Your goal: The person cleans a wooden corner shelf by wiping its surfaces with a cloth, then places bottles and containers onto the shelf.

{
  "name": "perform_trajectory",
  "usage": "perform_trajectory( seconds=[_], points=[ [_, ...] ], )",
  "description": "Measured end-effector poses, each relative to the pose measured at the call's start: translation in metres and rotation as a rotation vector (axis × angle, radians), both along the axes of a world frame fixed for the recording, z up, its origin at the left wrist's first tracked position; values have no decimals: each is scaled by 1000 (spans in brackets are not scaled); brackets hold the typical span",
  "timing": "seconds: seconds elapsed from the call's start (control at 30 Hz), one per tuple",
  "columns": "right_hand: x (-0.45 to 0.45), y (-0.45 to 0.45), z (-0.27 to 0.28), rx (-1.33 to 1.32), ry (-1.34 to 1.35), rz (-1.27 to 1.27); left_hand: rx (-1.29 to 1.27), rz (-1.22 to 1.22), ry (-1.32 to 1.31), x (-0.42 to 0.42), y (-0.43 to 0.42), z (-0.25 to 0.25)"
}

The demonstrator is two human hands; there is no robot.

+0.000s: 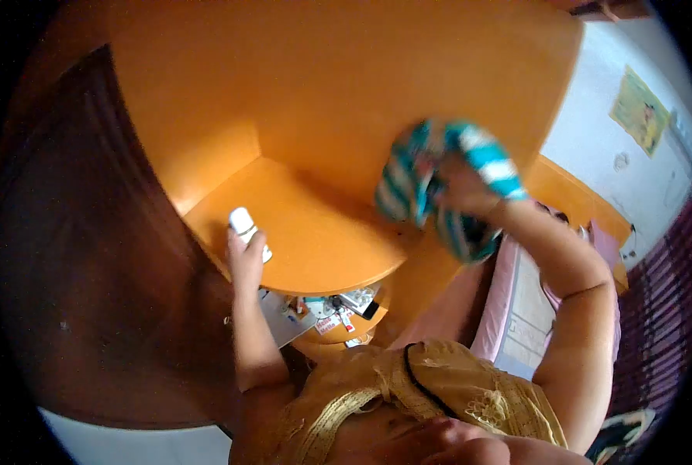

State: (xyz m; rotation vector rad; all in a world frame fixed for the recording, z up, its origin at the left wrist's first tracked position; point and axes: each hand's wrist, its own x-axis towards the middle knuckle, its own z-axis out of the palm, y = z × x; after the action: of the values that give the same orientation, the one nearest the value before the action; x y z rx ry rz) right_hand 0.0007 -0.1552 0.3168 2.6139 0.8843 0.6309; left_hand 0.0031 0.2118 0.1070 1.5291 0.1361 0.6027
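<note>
In my left hand is a small white bottle, held at the left front edge of the rounded orange wooden shelf. My fingers wrap round its lower part, and its white upper end points up and away from me. A teal and white striped cloth hangs bunched in my right hand, which is raised near the orange back panel. Cloth and hand are blurred, and folds hide some of the fingers.
Beneath the rounded shelf, a lower shelf carries several small items and papers. A dark brown panel stands at left. To the right are a bed with pink bedding, a purple curtain and a wall picture.
</note>
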Motion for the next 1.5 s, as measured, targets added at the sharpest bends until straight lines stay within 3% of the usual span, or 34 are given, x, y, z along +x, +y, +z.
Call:
perform_trajectory(
  seconds=[0.03,0.07,0.13,0.17,0.4,0.47,0.5,0.57,0.63,0.67,0.73,0.97,1.1,1.3,1.47,1.5],
  points=[
    [16,-1,24,127,-77,35,19,30,-2,1,-1,0],
    [38,-2,44,197,-408,147,19,24,-1,4,2,-4],
    [47,20,114,79,-573,-185,18,20,-11,6,3,-6],
    [67,20,133,-10,-830,-64,15,31,-28,9,4,-10],
    [174,146,112,2,-611,187,51,35,-17,9,5,-8],
    [218,189,71,39,-373,203,61,75,-2,4,0,3],
    [250,203,35,106,-376,367,65,59,13,1,0,9],
    [267,226,-14,77,-217,522,135,61,75,-4,0,18],
    [282,242,-54,-32,-52,524,85,57,70,0,-1,10],
    [311,250,-83,-58,-111,504,48,46,61,3,0,6],
    [324,258,-81,-46,-123,465,93,72,74,5,0,3],
    [315,302,44,226,-388,375,163,72,79,3,3,5],
    [321,340,57,361,-415,371,72,39,96,5,3,3],
    [336,374,0,409,-351,357,65,62,7,8,3,-4],
    [325,343,-109,305,-304,439,36,101,38,4,-4,9],
    [317,335,-125,280,-293,479,123,158,-50,8,-4,3]
  ],
)
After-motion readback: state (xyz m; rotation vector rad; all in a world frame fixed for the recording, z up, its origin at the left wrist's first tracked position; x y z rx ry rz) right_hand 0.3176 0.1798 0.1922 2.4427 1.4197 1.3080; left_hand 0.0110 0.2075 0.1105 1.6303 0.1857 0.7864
